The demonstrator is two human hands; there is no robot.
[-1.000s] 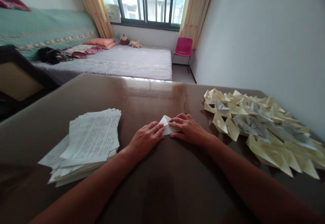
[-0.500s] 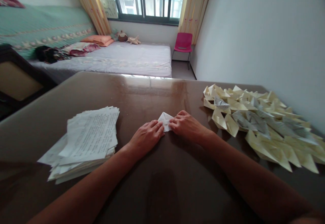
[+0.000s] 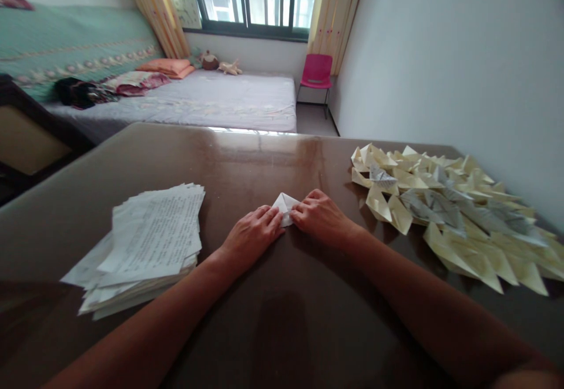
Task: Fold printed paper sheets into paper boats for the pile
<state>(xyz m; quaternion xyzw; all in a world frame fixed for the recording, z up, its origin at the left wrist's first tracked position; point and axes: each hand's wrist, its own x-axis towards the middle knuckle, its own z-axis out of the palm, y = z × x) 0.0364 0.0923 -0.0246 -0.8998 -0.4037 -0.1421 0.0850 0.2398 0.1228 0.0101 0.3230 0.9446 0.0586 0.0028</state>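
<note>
A small folded white paper (image 3: 285,205) with a pointed top lies on the brown table in front of me. My left hand (image 3: 254,229) presses its fingertips on the paper's left side, the fingers held together. At the right side, my right hand (image 3: 321,217) pinches the paper's edge with bent fingers. Both hands partly cover the paper, so its lower corners are hidden. To the left is a pile of printed paper sheets (image 3: 152,236). On the right lie many folded paper pieces (image 3: 476,260), mostly cream, some grey with print.
The glossy brown table (image 3: 273,160) stretches out before me. Beyond its far edge stands a bed (image 3: 247,98) with pillows and cloths. A pink chair (image 3: 317,73) is by the window. A dark wooden chair (image 3: 35,130) stands at the left, and a white wall runs along the right.
The view has shifted slightly. Both hands stay on the folded paper in nearly the same pose, with no clear change in its folds.
</note>
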